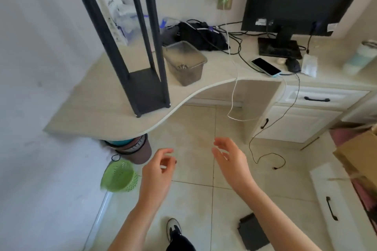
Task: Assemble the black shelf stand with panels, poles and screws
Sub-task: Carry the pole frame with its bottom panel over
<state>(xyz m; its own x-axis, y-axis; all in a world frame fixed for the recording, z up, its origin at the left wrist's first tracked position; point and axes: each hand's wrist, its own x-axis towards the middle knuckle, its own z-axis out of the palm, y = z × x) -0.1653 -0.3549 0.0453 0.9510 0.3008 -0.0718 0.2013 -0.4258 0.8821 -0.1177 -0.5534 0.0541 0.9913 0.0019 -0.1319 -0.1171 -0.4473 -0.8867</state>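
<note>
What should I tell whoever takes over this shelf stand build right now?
Left hand and right hand: both open, empty, held over the floor.
Shelf stand: upright on the desk near its curved edge, poles fixed into the bottom panel; its top is out of view.
Clear tub beside it holds small hardware.
A black panel lies on the floor.
Left: probably fit that panel and screws.

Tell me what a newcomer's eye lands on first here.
The black shelf stand: its base panel sits on the desk at the left, near the curved edge, with four poles rising out of frame. Below, the left hand and right hand hang empty over the tiled floor. A clear plastic container stands beside the stand.
</note>
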